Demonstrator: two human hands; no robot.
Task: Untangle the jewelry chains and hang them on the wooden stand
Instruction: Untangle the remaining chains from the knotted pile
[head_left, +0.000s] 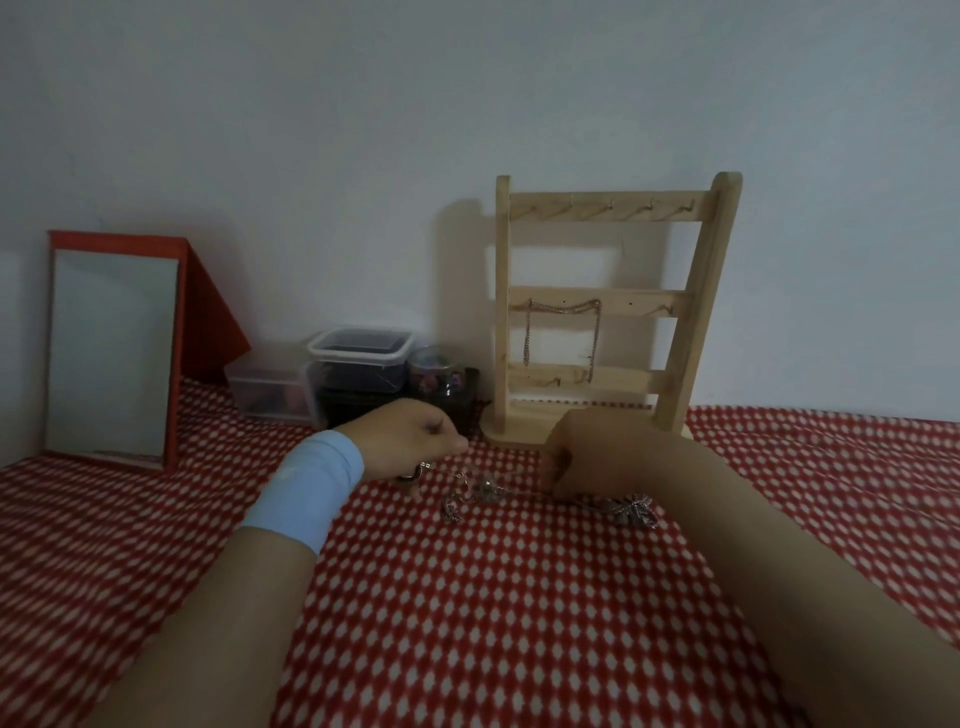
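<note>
the tangled chains (470, 491) are laid on the red-patterned cloth (519, 597), pinched by the curled left hand (410, 441) and right hand (587, 452); one chain (527, 332) is hung on the wooden stand (649, 300).

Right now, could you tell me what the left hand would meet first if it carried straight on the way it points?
The left hand would most likely meet the base of the wooden stand first; the tangled chains lie lower, off that line. Depth is unclear.
</note>
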